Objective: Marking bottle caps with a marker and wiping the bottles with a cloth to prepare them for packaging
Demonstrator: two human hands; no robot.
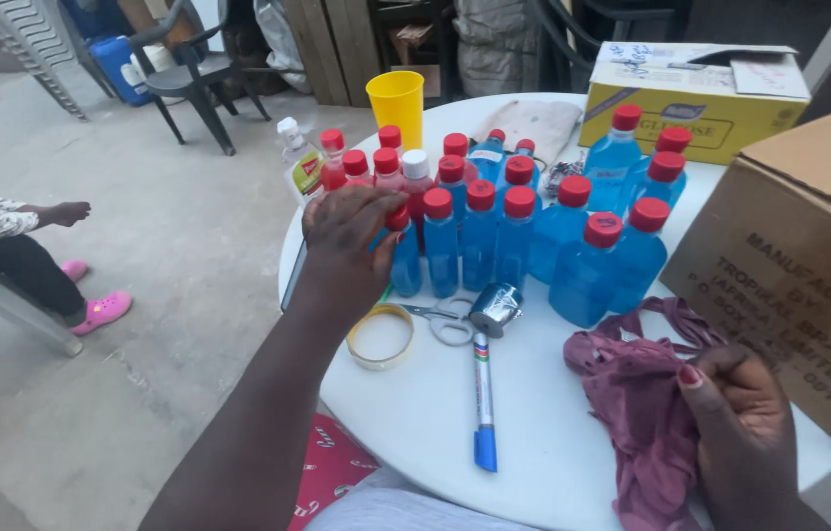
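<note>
Your left hand fingers curl over a blue bottle; grip below its red cap. Right hand fingers pinch the maroon cloth.

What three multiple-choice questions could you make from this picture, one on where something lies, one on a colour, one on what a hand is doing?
1. Where does the marker pen lie?
A. On the white table, in front of the bottles
B. Inside the yellow cup
C. On the floor

2. What colour is the cup?
A. Green
B. Yellow
C. Black

3. What is the right hand doing?
A. Holding scissors
B. Resting flat and empty
C. Gripping a purple cloth

Answers:
1 A, the pen lies on the tabletop near the tape ring.
2 B, the cup behind the bottles is plainly yellow.
3 C, its fingers close on the cloth, while the left hand reaches onto the bottles.
</note>
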